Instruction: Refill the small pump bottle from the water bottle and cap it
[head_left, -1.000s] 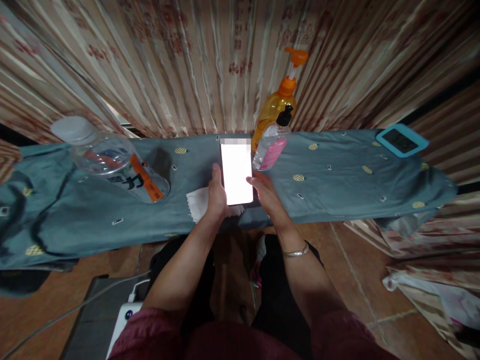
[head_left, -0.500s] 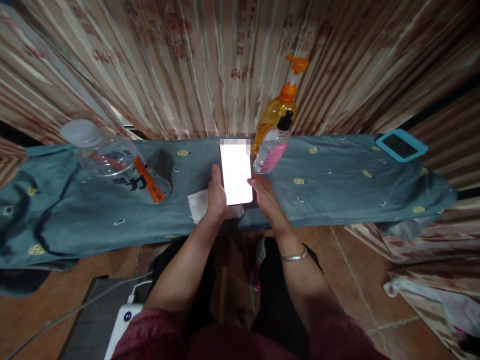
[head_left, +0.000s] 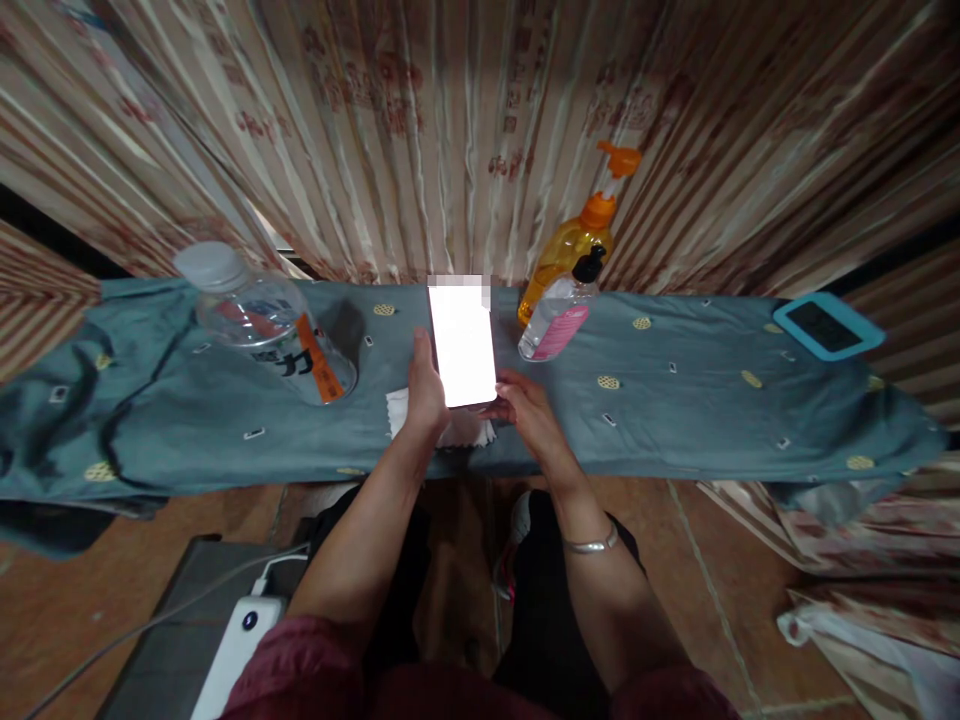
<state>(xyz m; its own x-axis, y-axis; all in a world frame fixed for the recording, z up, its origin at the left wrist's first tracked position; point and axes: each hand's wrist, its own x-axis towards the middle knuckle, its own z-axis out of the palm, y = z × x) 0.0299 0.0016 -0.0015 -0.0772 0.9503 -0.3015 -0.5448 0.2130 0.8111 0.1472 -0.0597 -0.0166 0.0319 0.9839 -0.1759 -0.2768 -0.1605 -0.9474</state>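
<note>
White-lit phone [head_left: 463, 345] held upright over the table [head_left: 675, 400]: left hand [head_left: 425, 395] clasps its left edge, thumb extended; right hand [head_left: 525, 415] cups its lower right corner, fingers curled.

Bare cloth lies open between the water bottle [head_left: 262, 325] and the pump bottles [head_left: 562, 290], which flank the hands.

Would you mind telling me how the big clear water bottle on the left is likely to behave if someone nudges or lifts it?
The clear bottle looks nearly empty, so it is probably light for its size. It stands tall on a wrinkled blue cloth, so a nudge high up might tip it. Being round, it would likely roll once down. Its thin plastic wall may flex under a firm grip.
</note>
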